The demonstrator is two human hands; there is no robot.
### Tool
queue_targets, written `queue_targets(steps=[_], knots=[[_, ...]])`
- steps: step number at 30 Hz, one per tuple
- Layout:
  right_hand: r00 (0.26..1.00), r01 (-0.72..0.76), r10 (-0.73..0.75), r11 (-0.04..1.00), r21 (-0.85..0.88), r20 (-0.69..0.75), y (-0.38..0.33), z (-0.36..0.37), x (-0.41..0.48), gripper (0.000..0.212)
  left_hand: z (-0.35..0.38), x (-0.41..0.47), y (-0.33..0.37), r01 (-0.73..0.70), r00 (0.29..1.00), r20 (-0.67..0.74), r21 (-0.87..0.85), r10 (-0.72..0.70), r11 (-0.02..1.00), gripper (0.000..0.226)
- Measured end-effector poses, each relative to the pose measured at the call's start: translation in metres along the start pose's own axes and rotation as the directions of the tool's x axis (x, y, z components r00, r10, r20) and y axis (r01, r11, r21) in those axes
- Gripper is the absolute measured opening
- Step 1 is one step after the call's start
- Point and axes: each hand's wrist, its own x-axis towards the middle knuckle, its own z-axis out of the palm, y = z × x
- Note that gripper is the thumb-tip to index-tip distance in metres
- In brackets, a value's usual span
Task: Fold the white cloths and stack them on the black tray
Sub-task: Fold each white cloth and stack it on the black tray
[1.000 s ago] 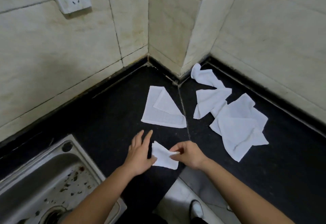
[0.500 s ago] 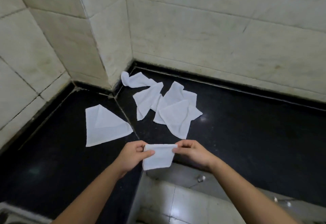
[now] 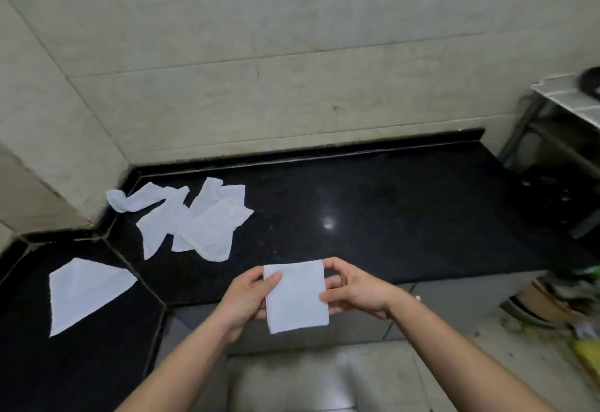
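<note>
Nearest to you, your two bare forearms reach forward over the pale floor tiles.

Your left hand grips the left edge of the folded white cloth. Its thumb lies across the front face near the upper left corner, and the other fingers curl behind the cloth.

Your right hand grips the right edge of the same cloth. One fingertip pinches the upper right corner and the thumb presses on the front face lower down.

The folded white cloth is a small upright rectangle. It hangs between both hands, in line with the near edge of the black bench, and it does not lie flat on any surface.

On the left section of the bench, a partly folded cloth lies flat, with one corner turned in.

Farther back, near the inner corner of the bench, a pile of loose white cloths lies crumpled and overlapping. One cloth of the pile trails left to the foot of the tiled wall, which rises directly behind the bench.

At the far right, beyond the end of the bench, stands a metal rack. A dark object rests on its top and is cut off by the frame edge, so you cannot tell what it is.
</note>
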Motion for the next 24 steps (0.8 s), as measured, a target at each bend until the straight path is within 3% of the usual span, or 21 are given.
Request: queue_targets(steps=[3,7,10,18,24], knots=[[0.99,0.004,-0.003,1.0,0.009,-0.142,0.02,-0.051,-0.063,0.05,0.074,0.002,0.008,0.016,0.988,0.155,0.051,-0.024,0.999,0.022],[0.953,0.051,-0.026,0.996,0.077,-0.303,0.041,-0.116,-0.142,0.051,0.171,0.013,0.026,0.029,0.937,0.345,0.073,-0.053,0.997,0.043],[0.912,0.122,-0.048,0.98,0.157,-0.407,0.06,-0.16,-0.199,0.05,0.243,0.027,0.035,-0.004,0.901,0.433,0.1,-0.04,0.995,0.045],[0.762,0.251,-0.02,0.931,0.266,-0.647,0.107,-0.263,-0.3,0.049,0.41,0.064,0.05,-0.073,0.814,0.581,0.085,0.01,0.994,0.047],[0.692,0.283,-0.004,0.922,0.266,-0.722,0.103,-0.372,-0.335,0.051,0.533,0.12,0.082,-0.094,0.79,0.612,0.056,0.041,0.994,0.045]])
